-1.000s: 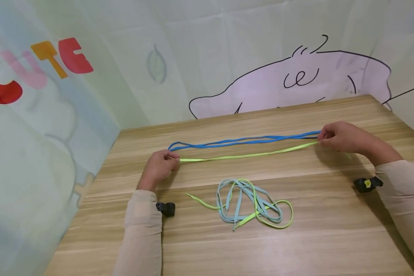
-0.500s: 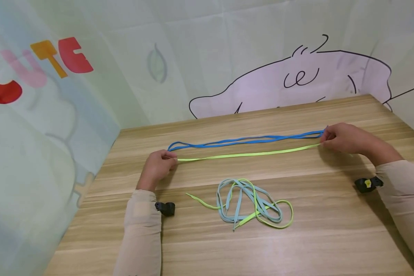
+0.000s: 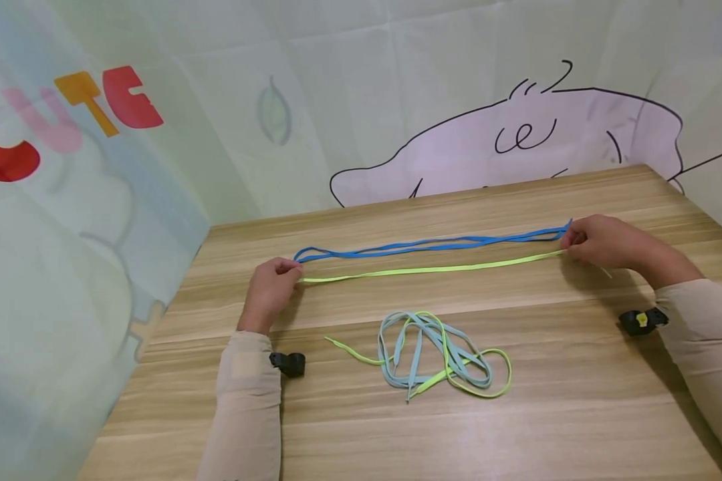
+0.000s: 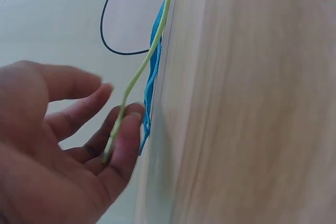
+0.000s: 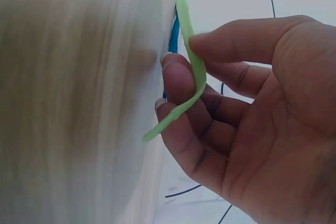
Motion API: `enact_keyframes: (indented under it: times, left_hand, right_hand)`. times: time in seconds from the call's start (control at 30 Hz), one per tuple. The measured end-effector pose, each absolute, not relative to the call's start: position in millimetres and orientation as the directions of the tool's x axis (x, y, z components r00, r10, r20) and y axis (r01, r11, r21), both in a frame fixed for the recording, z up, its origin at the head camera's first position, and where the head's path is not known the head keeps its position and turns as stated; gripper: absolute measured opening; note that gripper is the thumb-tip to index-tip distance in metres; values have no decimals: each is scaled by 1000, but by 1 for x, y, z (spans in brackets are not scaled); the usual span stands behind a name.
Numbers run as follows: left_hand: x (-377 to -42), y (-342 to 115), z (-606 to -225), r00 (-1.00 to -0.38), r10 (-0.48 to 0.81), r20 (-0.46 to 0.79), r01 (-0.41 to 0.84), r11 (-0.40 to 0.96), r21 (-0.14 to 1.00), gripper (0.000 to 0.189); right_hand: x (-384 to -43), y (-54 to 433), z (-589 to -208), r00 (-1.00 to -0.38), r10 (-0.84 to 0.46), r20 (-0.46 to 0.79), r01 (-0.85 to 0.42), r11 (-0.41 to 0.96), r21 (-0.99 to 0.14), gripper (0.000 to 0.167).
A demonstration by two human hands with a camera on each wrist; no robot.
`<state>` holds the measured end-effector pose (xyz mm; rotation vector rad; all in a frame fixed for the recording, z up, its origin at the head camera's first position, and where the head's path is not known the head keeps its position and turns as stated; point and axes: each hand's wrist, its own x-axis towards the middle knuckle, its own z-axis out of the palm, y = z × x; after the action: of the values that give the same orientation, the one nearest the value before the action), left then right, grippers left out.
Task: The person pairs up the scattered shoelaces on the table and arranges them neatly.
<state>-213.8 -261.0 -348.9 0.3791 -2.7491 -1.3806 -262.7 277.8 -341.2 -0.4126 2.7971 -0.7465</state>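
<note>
A lime-green shoelace stretches between both hands, in front of a doubled blue shoelace. My right hand pinches the lime lace near its tip. In the right wrist view its thumb meets the lace against curled fingers, and the loose end dangles past them. My left hand is at the lace's other end. In the left wrist view thumb and forefinger stand apart from the lace end, which crosses the loosely bent lower fingers. The blue lace runs behind both hands' fingers.
Nearer on the wooden table lies a tangle of a pale blue shoelace and another lime shoelace. A printed cloth backdrop rises behind the table's far edge. Wrist cameras sit on both sleeves.
My left hand has drawn slightly left, baring more of the lime lace's left end. My right hand has shifted a little right, and the lace's loose tip now shows below it.
</note>
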Motion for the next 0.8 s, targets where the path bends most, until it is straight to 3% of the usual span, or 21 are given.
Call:
enact_keyframes:
  times: [0.17, 0.53, 0.8]
  left_hand:
    - [-216, -263, -351, -951, -309, 16, -160, 538, 827, 27]
    - [-220, -268, -356, -936, -351, 31, -138, 447, 884, 28]
    - [-221, -269, -357, -939, -341, 44, -127, 463, 877, 29]
  right_hand:
    - [-264, 280, -341, -937, -327, -124, -232, 847, -478, 14]
    - [-264, 281, -341, -942, -325, -79, -260, 859, -441, 37]
    - [-263, 282, -340, -942, -329, -67, -272, 865, -422, 40]
